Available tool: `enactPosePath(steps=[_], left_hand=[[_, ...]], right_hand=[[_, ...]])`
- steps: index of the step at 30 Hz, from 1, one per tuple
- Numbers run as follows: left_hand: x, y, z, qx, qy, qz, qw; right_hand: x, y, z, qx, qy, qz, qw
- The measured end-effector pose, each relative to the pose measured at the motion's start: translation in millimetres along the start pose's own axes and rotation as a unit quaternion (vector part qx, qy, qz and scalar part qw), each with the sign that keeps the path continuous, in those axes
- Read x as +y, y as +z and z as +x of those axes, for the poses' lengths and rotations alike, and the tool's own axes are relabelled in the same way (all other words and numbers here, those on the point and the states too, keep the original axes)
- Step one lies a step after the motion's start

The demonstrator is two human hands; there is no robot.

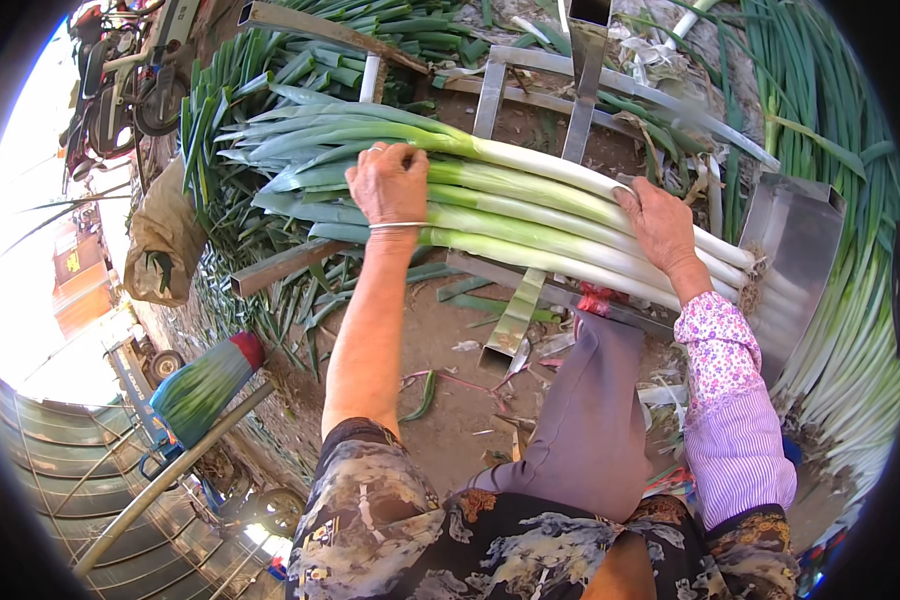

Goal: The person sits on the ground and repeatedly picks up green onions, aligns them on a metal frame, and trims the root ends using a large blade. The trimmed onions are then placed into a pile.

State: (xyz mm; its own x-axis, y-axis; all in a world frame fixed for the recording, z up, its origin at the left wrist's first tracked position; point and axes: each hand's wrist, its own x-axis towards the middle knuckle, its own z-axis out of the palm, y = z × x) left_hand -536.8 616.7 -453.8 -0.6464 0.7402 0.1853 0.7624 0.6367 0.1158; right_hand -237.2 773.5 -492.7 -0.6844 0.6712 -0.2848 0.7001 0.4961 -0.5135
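Several large leeks or Welsh onions (525,217) lie side by side across a metal frame (514,319), green leaves to the left, white stalks to the right. My left hand (388,187), a bangle at its wrist, rests with curled fingers on the green part. My right hand (656,229) grips the white stalks from above, thumb on the far stalk. A small dark edge shows by that thumb; I cannot tell what it is. The root ends (751,277) sit at an upright sheet-metal plate (799,240), which mirrors the stalks.
A heap of cut green leaves (300,67) lies beyond the frame's left end. More long leeks (832,300) are piled at the right. Square metal tubes (289,268) jut out at the left. A tan sack (166,236) and parked two-wheelers (131,82) stand farther left.
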Motion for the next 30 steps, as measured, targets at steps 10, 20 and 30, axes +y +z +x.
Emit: enactPosePath(steps=[10,20,30], left_hand=[[-40.6,-60.9,33.0,0.307,-0.006,-0.005,0.952],[127.9,39.5,-32.9,-0.112,0.237,-0.193,0.946],[140.1,43.7,-41.2,-0.151,0.191,-0.067,0.968]], right_hand=[[11.3,1.3,-2.8,0.025,0.009,0.023,0.999],[5.8,0.9,-4.9,0.033,0.004,0.023,0.999],[34.4,-6.0,-35.2,0.209,0.205,0.014,0.956]])
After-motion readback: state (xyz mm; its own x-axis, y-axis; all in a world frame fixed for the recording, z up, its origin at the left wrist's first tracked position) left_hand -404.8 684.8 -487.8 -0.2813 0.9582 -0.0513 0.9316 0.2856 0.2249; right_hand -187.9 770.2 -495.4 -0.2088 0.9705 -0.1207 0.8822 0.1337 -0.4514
